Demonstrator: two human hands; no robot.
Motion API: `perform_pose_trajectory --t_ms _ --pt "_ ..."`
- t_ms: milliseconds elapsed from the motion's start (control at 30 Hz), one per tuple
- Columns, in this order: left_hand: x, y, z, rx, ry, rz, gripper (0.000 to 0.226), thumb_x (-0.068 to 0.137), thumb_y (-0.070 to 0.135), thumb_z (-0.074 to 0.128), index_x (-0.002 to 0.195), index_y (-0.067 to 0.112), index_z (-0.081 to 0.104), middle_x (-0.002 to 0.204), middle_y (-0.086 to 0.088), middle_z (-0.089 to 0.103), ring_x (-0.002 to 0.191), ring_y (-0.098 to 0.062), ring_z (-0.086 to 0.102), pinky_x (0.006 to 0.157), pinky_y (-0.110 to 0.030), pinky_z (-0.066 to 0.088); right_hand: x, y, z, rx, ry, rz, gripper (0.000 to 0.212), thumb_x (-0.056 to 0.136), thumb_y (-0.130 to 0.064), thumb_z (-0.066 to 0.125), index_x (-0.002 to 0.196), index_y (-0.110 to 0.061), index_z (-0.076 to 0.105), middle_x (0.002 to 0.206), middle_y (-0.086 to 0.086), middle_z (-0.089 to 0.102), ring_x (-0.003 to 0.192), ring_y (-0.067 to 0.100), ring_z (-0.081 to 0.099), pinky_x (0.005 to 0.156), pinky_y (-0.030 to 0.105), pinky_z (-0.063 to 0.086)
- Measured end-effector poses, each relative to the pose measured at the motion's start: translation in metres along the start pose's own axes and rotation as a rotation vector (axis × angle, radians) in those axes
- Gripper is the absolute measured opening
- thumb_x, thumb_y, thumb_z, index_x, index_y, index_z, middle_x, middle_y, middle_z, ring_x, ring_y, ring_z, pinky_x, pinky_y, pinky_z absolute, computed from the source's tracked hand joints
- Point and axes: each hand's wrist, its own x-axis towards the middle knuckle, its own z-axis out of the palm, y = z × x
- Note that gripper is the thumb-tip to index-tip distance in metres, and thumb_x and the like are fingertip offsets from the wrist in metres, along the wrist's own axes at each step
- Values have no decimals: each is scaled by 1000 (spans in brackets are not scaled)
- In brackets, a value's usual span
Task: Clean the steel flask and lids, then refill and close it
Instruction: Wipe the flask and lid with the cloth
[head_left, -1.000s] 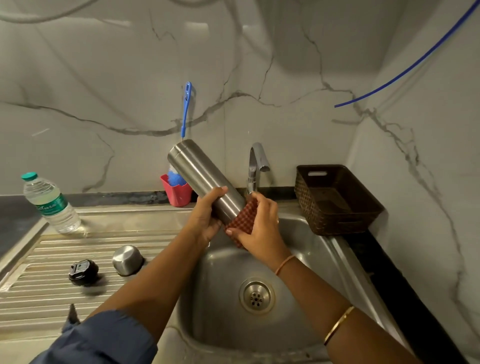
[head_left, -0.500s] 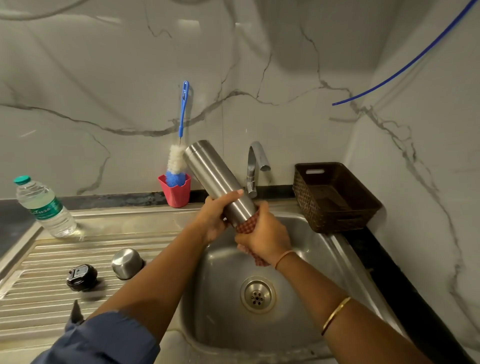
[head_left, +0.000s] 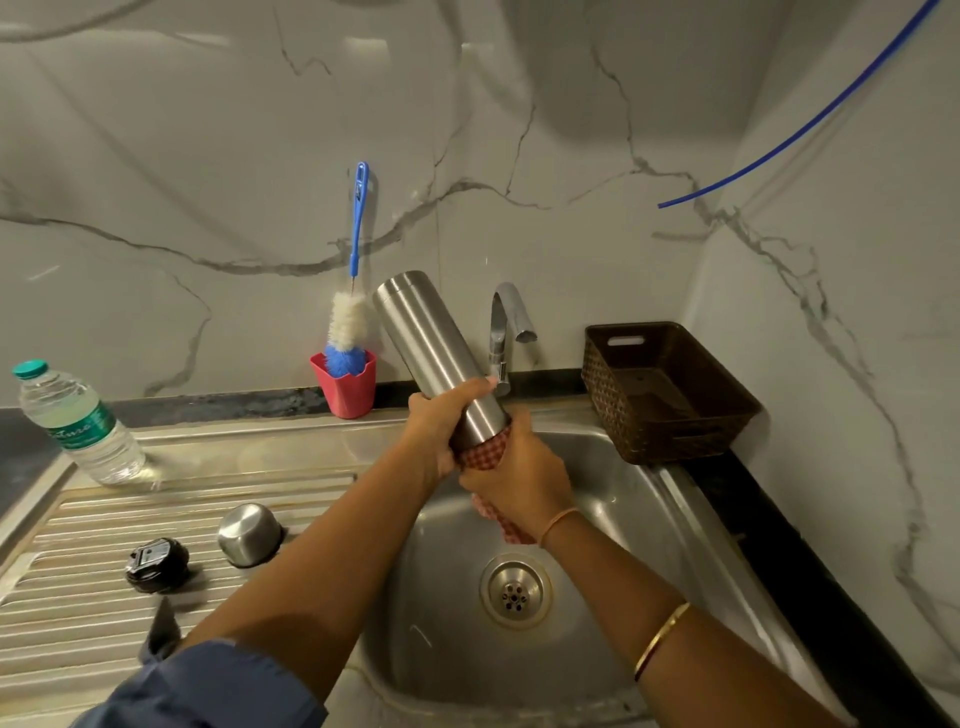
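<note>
I hold the steel flask (head_left: 434, 353) tilted over the sink (head_left: 613, 457), its closed base up and to the left, its mouth end down in my hands. My left hand (head_left: 441, 426) grips the flask's lower part. My right hand (head_left: 519, 480) presses a red checked cloth (head_left: 485, 457) around the flask's lower end, which the cloth and hand hide. On the ribbed drainboard (head_left: 78, 613) at the left lie the steel cup lid (head_left: 248, 532) upside down and the black stopper lid (head_left: 156, 564).
A plastic water bottle (head_left: 78, 423) stands at the back left. A red cup (head_left: 345, 387) holds a blue-handled bottle brush (head_left: 353, 312) by the wall. The tap (head_left: 506, 332) runs no water. A brown basket (head_left: 667, 392) sits right of the sink. The drain (head_left: 514, 590) is below my hands.
The flask has swung more upright and its upper end moved right. My right hand with the cloth slid down to the flask's lower end. The brush head has come into sight.
</note>
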Motion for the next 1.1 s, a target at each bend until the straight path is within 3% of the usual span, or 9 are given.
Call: perform_pose_trajectory --t_ms 133,333,400,500,600,700,800,867,1100 --pt "-3 0 -9 -53 -204 38 70 75 15 74 134 14 37 118 -13 57 105 -27 58 74 -37 54 14 12 -21 356 -315 28 78 59 -31 84 124 -22 41 112 0 61 102 19 62 94 45 50" --pt "3 -6 4 -83 22 66 89 64 31 84 135 8 36 117 -13 60 99 -26 63 70 -34 56 -2 0 2 -609 405 -254 81 67 -37 78 132 -8 41 107 12 60 86 27 65 66 34 54" --pt "3 -11 -2 -134 -16 111 83 68 30 82 134 8 38 115 -13 62 98 -26 64 68 -34 56 3 -5 -11 -442 192 -230 78 70 -37 76 133 -15 36 112 7 58 95 24 63 76 35 54" --pt "-2 -12 -14 -149 -221 175 75 71 30 72 134 6 42 111 -14 63 98 -26 64 74 -35 59 17 0 -41 275 -396 33 80 63 -33 82 129 -17 40 115 5 61 102 22 62 91 39 52" --pt "-2 -9 -20 -87 -330 180 74 74 36 74 135 8 41 121 -17 60 105 -28 63 79 -34 58 22 4 -50 451 -527 113 84 56 -32 84 130 -18 44 117 9 61 106 25 62 94 45 50" --pt "-1 -5 -14 84 -224 183 78 74 45 73 134 7 42 118 -14 62 105 -26 63 81 -33 55 13 -6 -40 133 -283 49 70 69 -27 78 127 -16 40 112 4 59 101 21 60 87 34 51" --pt "-1 -8 -3 95 -52 73 71 74 33 78 130 8 41 109 -11 62 95 -23 62 69 -32 53 -5 -12 -18 -596 107 -175 77 76 -37 72 136 -14 28 122 9 54 106 25 58 84 35 50" --pt "-1 -13 -2 29 -28 55 73 73 31 79 130 9 39 110 -12 62 93 -23 63 65 -32 54 -9 -8 -10 -699 165 -245 82 80 -41 68 141 -13 21 130 12 48 111 25 56 87 35 50" --pt "-10 -10 -10 -133 -212 43 50 85 39 63 115 2 49 95 -15 65 71 -20 69 51 -24 56 4 -6 -29 449 -62 -1 36 81 -48 62 101 -20 51 97 1 63 82 12 62 64 13 49"
